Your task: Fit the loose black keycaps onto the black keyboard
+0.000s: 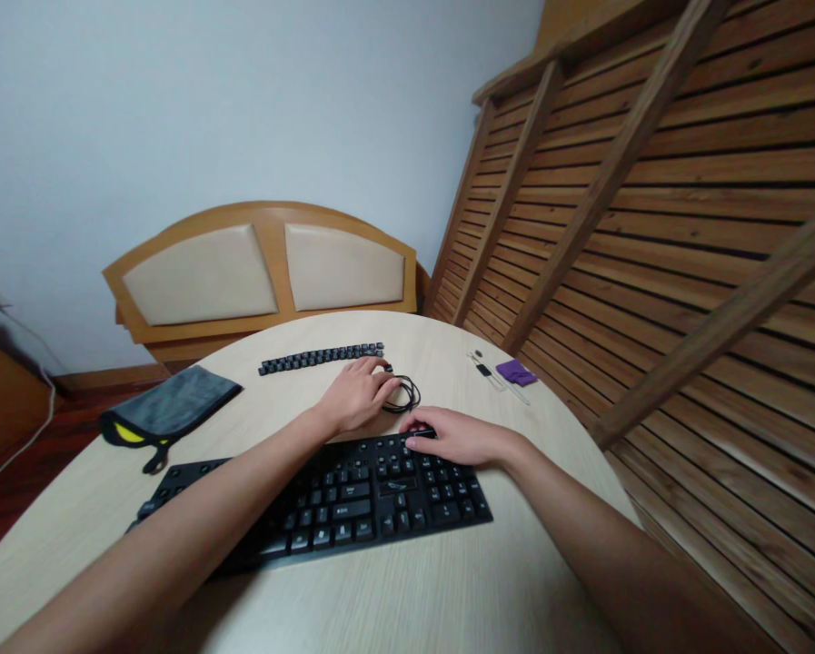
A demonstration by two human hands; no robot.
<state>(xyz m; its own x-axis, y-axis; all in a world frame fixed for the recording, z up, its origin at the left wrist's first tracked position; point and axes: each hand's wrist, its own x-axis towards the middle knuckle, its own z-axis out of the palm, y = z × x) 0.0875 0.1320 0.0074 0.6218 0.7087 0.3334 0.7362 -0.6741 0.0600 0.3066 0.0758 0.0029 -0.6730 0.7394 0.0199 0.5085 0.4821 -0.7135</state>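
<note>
Across the pale table lies a black keyboard [342, 509], some of its key positions bare along the far side. My right hand [458, 434] grips its far edge, thumb on top and fingers behind. Beyond the keyboard, my left hand [358, 398] is bent at the right end of two rows of loose black keycaps [318, 357]. A small black keycap [389, 368] shows at its fingertips, partly covered by them. A coiled black cable [407, 394] lies between my two hands. My left forearm hides part of the keyboard's left half.
A grey cloth [175, 409] with a yellow underside lies at the table's left. On the right are a folded purple cloth [516, 371] and small thin tools [484, 370]. A wooden headboard [277, 218] stands behind the table, and a slatted wooden frame [625, 236] leans on the right.
</note>
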